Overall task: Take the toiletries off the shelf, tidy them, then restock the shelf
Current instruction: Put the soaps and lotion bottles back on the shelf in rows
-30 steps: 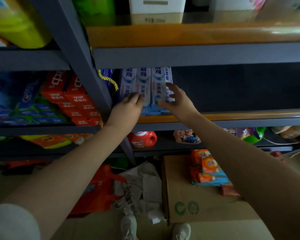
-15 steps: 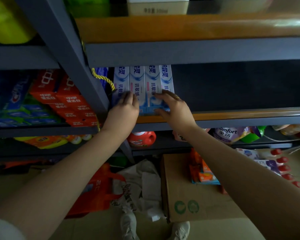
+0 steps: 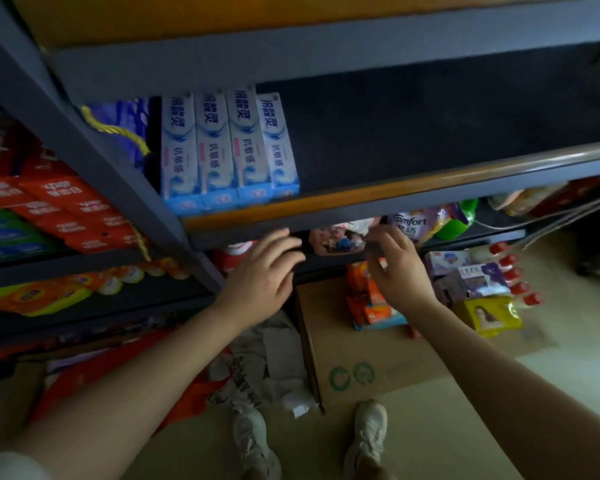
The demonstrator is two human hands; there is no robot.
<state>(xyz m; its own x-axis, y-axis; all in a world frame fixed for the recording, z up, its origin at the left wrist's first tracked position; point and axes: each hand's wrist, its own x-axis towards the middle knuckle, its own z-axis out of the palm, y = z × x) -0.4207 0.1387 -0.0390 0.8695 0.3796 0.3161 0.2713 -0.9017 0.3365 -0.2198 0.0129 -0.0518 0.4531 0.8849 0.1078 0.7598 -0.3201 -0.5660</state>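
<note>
Several blue-and-white toothpaste boxes (image 3: 227,150) stand side by side at the left end of the middle shelf (image 3: 413,183), whose remaining length is dark and bare. My left hand (image 3: 260,273) hangs below the shelf's front edge with relaxed fingers and holds nothing. To its right, my right hand (image 3: 394,268) is also below the edge, fingers loosely bent, empty. Neither hand touches the boxes.
A flat cardboard sheet (image 3: 371,358) on the floor carries orange packs (image 3: 371,303), purple boxes (image 3: 471,278), a yellow packet (image 3: 487,315) and red-capped bottles (image 3: 510,268). Red toothpaste boxes (image 3: 59,209) fill the left bay. A Comfort pouch (image 3: 413,225) sits on the lower shelf. An orange bag (image 3: 94,372) lies bottom left.
Both hands have let go of the toothpaste boxes and dropped below the shelf edge. The boxes now stand in an even row. The camera has tilted downward.
</note>
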